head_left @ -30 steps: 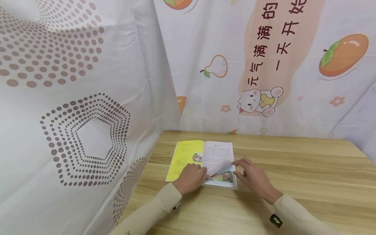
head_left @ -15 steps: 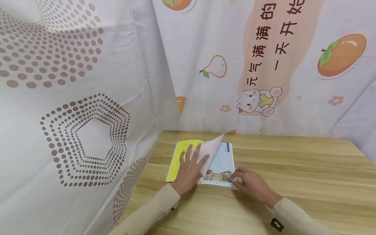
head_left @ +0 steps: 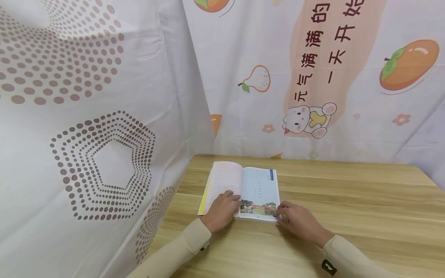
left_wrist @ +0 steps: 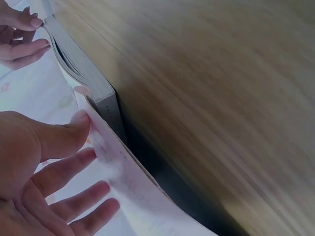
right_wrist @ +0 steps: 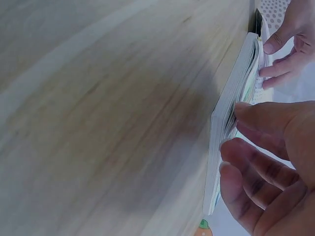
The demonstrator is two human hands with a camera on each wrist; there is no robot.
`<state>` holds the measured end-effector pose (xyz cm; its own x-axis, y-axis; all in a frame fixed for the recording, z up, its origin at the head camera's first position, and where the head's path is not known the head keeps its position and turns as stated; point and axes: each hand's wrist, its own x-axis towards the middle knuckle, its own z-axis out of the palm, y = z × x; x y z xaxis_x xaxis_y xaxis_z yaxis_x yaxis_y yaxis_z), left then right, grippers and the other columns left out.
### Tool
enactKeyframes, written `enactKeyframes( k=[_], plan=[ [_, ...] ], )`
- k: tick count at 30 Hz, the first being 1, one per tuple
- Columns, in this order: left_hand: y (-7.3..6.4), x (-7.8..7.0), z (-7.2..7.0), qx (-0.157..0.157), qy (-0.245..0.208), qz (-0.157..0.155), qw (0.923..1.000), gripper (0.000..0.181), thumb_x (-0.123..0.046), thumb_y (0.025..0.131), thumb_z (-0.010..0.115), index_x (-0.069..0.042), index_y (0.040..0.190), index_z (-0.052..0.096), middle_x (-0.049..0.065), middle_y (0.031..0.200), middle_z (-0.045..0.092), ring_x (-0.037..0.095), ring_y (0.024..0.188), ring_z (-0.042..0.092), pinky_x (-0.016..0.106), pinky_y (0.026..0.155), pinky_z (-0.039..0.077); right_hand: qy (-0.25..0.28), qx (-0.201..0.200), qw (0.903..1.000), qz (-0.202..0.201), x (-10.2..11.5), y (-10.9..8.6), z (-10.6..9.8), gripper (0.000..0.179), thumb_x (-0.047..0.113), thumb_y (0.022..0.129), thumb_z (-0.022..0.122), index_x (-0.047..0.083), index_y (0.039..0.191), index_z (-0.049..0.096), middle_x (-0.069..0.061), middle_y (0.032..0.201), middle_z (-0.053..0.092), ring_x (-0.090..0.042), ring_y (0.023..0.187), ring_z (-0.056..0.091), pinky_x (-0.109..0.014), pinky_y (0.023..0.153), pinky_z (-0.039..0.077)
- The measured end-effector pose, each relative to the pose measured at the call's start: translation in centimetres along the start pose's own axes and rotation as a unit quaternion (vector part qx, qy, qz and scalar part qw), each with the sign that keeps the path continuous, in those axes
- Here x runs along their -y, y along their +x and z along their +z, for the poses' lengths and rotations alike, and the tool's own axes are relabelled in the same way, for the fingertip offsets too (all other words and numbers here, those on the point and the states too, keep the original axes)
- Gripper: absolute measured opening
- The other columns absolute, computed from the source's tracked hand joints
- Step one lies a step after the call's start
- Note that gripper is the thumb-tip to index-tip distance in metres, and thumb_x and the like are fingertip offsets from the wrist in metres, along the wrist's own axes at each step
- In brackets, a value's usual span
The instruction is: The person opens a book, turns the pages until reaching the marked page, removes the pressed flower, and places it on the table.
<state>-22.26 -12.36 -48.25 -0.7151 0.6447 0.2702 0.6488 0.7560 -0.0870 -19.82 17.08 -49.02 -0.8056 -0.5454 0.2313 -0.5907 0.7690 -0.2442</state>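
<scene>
An open book (head_left: 259,189) lies on the table. Its left page is white with text; its right page is pale blue with a village picture along the bottom. My left hand (head_left: 222,208) rests on the lower part of the left page near the spine. In the left wrist view, that hand's fingers (left_wrist: 81,201) are spread and fairly straight over the page, thumb by the bottom edge. My right hand (head_left: 300,222) is at the book's lower right corner. The right wrist view shows its thumb and curled index finger (right_wrist: 266,142) pinching the page edges there.
A wood-grain table (head_left: 354,204) extends to the right of the book. White printed cloth (head_left: 104,162) hangs along the left side, and another printed cloth (head_left: 250,116) hangs behind the table. A yellow page edge (head_left: 205,200) shows under the left page.
A white text page has turned from right to left, covering the yellow page and uncovering the pale blue one. My left hand swept up with it, then settled low; my right hand stayed by the corner.
</scene>
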Motion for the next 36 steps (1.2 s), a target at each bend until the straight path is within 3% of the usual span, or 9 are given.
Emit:
enactKeyframes(
  k=[5,9,15,21,25,29,36],
  plan=[
    [-0.1,0.2,0.3,0.016,-0.046,-0.005,0.9988,0.007,-0.016,0.096,0.073,-0.014,0.1,0.079,-0.002,0.1,0.073,0.019,0.092,0.066,0.032,0.076,0.055,-0.019,-0.02,0.9993,-0.027,-0.2,0.0,0.1,0.01,0.011,0.085,0.083,0.013,0.094,0.08,0.001,0.099,0.07,-0.015,0.085,0.069,-0.036,0.071,0.058],
    [-0.1,0.0,0.3,0.038,-0.07,-0.028,0.9965,0.021,-0.031,0.099,0.07,-0.013,0.105,0.078,-0.001,0.1,0.073,0.018,0.093,0.066,0.031,0.078,0.055,-0.042,-0.046,0.9969,-0.048,-0.3,-0.1,0.3,0.009,0.007,0.085,0.082,0.011,0.093,0.078,0.003,0.094,0.069,-0.013,0.081,0.069,-0.033,0.068,0.057],
    [0.0,-0.2,0.6,0.041,-0.041,-0.03,0.9978,0.033,-0.043,0.096,0.071,-0.012,0.11,0.074,0.001,0.104,0.072,0.017,0.091,0.065,0.03,0.074,0.055,-0.052,-0.07,0.9946,-0.056,-0.5,0.0,0.3,0.011,0.006,0.083,0.084,0.013,0.088,0.078,0.004,0.091,0.07,-0.012,0.077,0.068,-0.033,0.065,0.056],
    [0.3,-0.5,0.8,0.052,-0.027,-0.034,0.9977,0.055,-0.059,0.089,0.07,-0.015,0.122,0.073,0.001,0.098,0.069,0.014,0.08,0.06,0.027,0.065,0.051,-0.047,-0.061,0.9962,-0.041,-0.3,0.3,0.0,0.01,0.007,0.082,0.084,0.015,0.086,0.08,0.006,0.09,0.072,-0.012,0.079,0.069,-0.033,0.067,0.057],
    [0.5,-0.8,0.8,0.054,-0.011,-0.035,0.9978,0.062,-0.066,0.085,0.068,-0.018,0.124,0.073,0.0,0.092,0.066,0.013,0.074,0.055,0.026,0.06,0.047,-0.017,-0.056,0.9982,-0.009,-0.1,0.4,-0.4,0.011,0.007,0.082,0.085,0.016,0.084,0.079,0.008,0.086,0.07,-0.005,0.072,0.063,-0.027,0.062,0.052],
    [0.6,-0.9,0.8,0.05,0.0,-0.031,0.9983,0.059,-0.066,0.089,0.065,-0.017,0.121,0.075,0.001,0.089,0.066,0.014,0.071,0.055,0.027,0.058,0.046,0.037,-0.061,0.9973,0.02,0.0,0.5,-0.6,0.014,0.007,0.082,0.085,0.02,0.082,0.078,0.014,0.083,0.065,0.002,0.067,0.052,-0.022,0.059,0.046],
    [0.7,-0.8,0.8,0.061,-0.008,-0.033,0.9976,0.06,-0.067,0.095,0.055,-0.018,0.123,0.076,0.004,0.091,0.068,0.015,0.07,0.054,0.028,0.057,0.047,0.074,-0.082,0.9935,0.026,0.5,0.9,-1.5,0.011,0.01,0.086,0.082,0.019,0.085,0.076,0.012,0.088,0.066,0.005,0.062,0.047,-0.021,0.054,0.043]
  ],
)
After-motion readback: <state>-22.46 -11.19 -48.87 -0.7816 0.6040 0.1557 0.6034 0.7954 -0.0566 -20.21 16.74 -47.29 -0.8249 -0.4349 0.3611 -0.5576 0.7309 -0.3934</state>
